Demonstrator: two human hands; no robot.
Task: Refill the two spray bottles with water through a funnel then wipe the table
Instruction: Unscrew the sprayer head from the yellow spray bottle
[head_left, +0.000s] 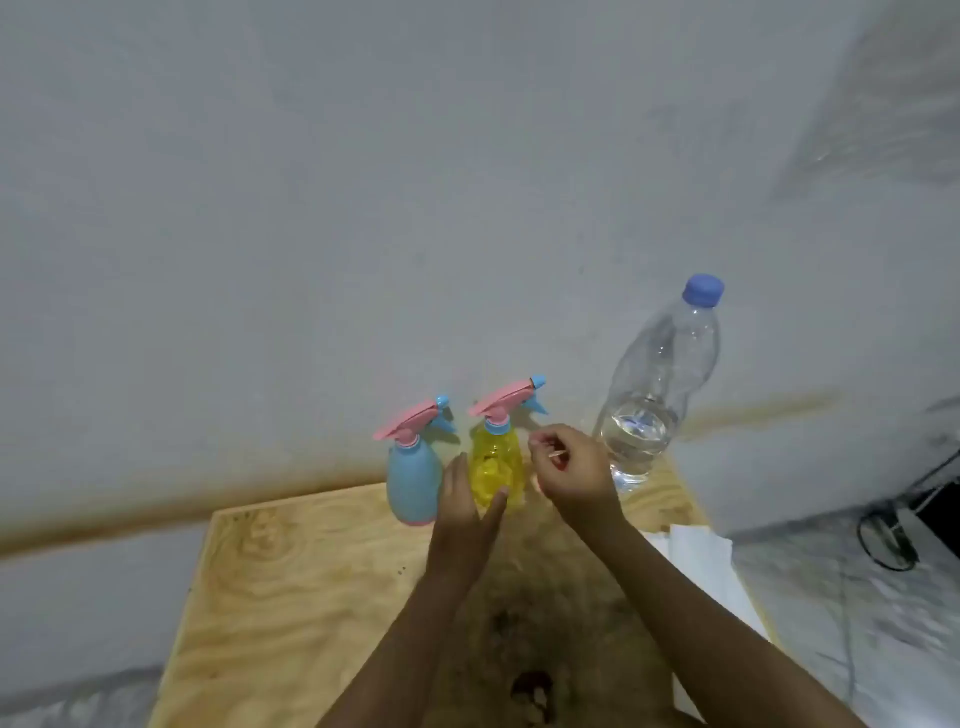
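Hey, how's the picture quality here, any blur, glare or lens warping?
Head view: soft throughout under dim, flat light; the wide lens tilts the clear plastic water bottle with blue cap outward and bows the brown wall stain; small glints on its water; the right hand pinches a thin sliver too blurred to identify.

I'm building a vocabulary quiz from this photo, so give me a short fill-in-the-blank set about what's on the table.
1. The water bottle has a ____ cap.
2. The blue spray bottle stands directly ____ of the yellow spray bottle.
3. Both spray bottles carry ____ trigger heads.
4. All three bottles stand on a ____ table.
Missing words: blue; left; pink; wooden.
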